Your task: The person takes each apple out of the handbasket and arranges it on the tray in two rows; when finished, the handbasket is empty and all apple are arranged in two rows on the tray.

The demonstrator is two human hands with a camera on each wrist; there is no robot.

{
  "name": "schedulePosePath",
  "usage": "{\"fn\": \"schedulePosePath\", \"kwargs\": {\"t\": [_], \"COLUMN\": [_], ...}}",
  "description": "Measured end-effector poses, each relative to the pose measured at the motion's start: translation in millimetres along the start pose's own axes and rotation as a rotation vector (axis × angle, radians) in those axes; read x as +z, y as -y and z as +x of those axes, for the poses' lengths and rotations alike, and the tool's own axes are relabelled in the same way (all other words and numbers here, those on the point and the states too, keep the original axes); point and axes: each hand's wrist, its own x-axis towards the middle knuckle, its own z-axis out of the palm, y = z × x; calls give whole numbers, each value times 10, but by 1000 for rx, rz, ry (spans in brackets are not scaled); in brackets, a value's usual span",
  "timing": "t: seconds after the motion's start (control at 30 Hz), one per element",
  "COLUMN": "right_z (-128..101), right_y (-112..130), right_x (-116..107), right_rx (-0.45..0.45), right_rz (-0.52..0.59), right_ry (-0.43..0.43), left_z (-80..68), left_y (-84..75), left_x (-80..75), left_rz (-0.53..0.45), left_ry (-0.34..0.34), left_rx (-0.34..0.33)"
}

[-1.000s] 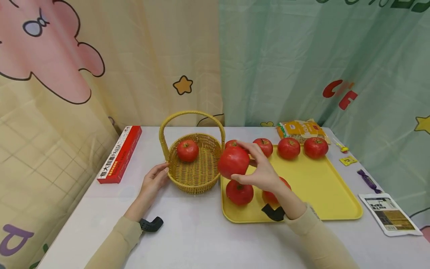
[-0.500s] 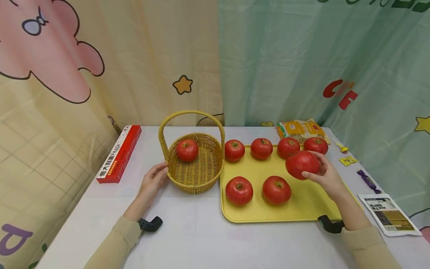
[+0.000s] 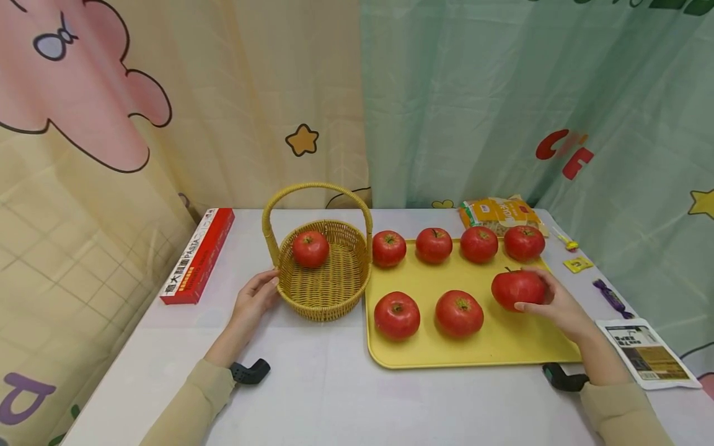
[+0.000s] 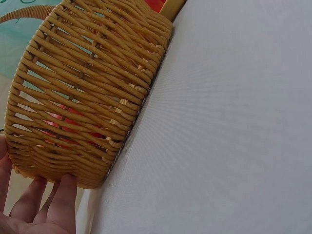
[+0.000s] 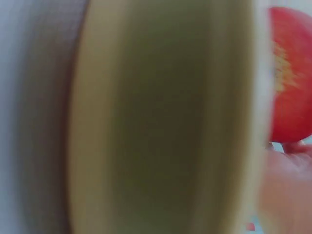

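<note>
My right hand (image 3: 566, 308) grips a red apple (image 3: 519, 290) between thumb and fingers, over the right part of the yellow tray (image 3: 530, 347). The right wrist view shows that apple (image 5: 292, 73) at the right edge, behind the tray's blurred rim; whether it touches the tray I cannot tell. My left hand (image 3: 253, 305) rests its fingers on the left side of a wicker basket (image 3: 323, 303) with a tall handle. In the left wrist view, fairly straight fingertips (image 4: 66, 187) touch the woven wall. One apple (image 3: 310, 249) sits inside the basket, at its left.
Two apples, a left one (image 3: 397, 316) and a right one (image 3: 459, 314), stand in the tray's front row. Several more line its back edge, before an orange food packet (image 3: 496, 214). A red pasta box (image 3: 201, 257) lies left; sweets (image 3: 612, 298) and a white packet (image 3: 647, 354) lie right.
My right hand has carried its apple from beside the basket to the right and down over the tray's right part. The left hand has stayed at the basket.
</note>
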Motion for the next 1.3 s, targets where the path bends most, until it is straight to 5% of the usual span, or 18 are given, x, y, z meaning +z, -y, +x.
{"fn": "schedulePosePath", "kwargs": {"t": [0.57, 0.83, 1.3], "right_z": [-60, -131, -150], "right_y": [-163, -133, -108], "right_x": [-13, -64, 36], "right_rx": [-43, -45, -40], "right_rz": [-22, -138, -118], "right_ry": [160, 177, 232], "left_z": [-9, -2, 6], "left_y": [-15, -2, -7], "left_x": [-12, -12, -6], "left_rz": [1, -3, -7], "left_ry": [12, 10, 0], "left_rx": [6, 8, -15]}}
